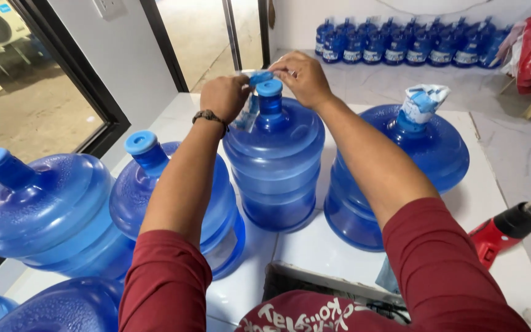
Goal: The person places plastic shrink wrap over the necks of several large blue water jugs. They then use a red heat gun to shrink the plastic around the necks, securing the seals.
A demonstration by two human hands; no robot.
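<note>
Centrally, on a white tabletop [314,246], both hands pinch a thin plastic seal sleeve [250,107] at the capped neck of a big blue water jug [275,166]: left hand [224,95] and right hand [302,77] each nip its film. It looks light, limp and tearable; best held by its edges. Five jugs stand close by; one red heat gun [511,227] lies at the right

Water-bottling shop, big blue water jugs [276,166] on white counter [314,246], stacked jugs [401,43] behind, heat gun [511,227]
</note>
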